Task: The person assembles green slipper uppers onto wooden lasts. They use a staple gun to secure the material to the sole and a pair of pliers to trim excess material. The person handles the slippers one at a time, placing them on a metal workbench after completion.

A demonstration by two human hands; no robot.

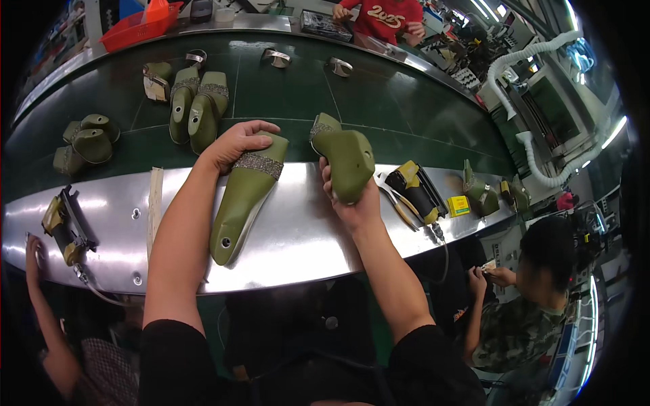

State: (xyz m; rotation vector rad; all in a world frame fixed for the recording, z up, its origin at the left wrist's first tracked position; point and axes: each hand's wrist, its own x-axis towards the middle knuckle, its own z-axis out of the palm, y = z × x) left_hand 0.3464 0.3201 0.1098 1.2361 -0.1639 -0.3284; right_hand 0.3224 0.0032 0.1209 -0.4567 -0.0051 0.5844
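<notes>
black sleeves (pixel 177 355) face held lasts (pixel 244 196) over a shiny ledge (pixel 301 237), machinery (pixel 565 122) beyond.

Both forearms (pixel 177 237) are bared and extended forward, angled inward. The left hand (pixel 230 145) is turned palm-down, thumb (pixel 257 141) and fingers (pixel 261 126) pointed rightward; the right hand (pixel 357 208) is cupped upward, its fingers curled.

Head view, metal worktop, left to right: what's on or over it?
Yellow-and-black tool → pale strip → strapped green shoe last in the left hand → second green shoe last in the right hand → another yellow-and-black tool → small yellow box → third green last.
</notes>
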